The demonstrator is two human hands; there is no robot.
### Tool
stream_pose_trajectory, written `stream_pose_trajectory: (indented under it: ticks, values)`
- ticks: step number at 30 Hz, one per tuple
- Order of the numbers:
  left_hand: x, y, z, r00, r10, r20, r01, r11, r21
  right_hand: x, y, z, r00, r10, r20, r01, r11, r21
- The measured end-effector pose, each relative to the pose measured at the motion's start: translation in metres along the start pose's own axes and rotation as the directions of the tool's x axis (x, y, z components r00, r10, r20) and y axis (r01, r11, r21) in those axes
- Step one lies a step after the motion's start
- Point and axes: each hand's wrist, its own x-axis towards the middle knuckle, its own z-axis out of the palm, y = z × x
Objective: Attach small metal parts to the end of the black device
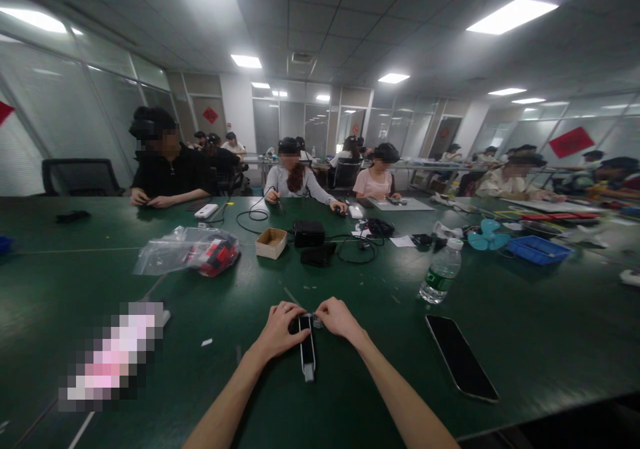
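- Head view: the left hand [280, 329] has its fingers closed over the far end of a slim black device [307, 350], which lies on the green desk [380, 369] just before the person.
- The right hand [338, 318] has its fingers pinched narrow on a small grey piece [317, 321] at that same end.
- A dark phone [461, 357] and a water bottle [441, 272] are to the right.

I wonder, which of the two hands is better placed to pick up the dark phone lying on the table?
Probably the right. The right hand touches the slim black device, on the same side as the phone; the left hand would have to cross over.
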Motion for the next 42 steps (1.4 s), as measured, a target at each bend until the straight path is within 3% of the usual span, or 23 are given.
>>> stream_pose_trajectory:
  ticks: [8,24,32,37,42]
  values:
    - [-0.001,0.0,0.001,1.0,0.008,-0.005,-0.008,1.0,0.011,0.001,-0.007,0.003,0.992,0.057,-0.109,-0.071,0.988,-0.136]
    - [-0.002,-0.003,0.002,1.0,0.009,-0.007,-0.009,1.0,-0.005,0.015,0.003,-0.001,0.994,0.102,-0.028,-0.103,0.995,-0.01]
    - [-0.002,-0.004,0.002,1.0,0.003,0.002,-0.003,1.0,-0.009,0.004,0.0,0.0,0.996,0.045,-0.076,-0.046,0.999,-0.018]
    - [-0.001,-0.001,0.002,1.0,0.004,-0.01,-0.004,1.0,0.014,0.002,0.009,-0.006,0.993,-0.115,0.026,0.112,0.989,0.093]
    - [-0.001,-0.001,0.002,1.0,0.011,-0.006,-0.011,1.0,0.005,0.009,0.018,-0.007,0.982,-0.179,0.062,0.174,0.981,0.085]
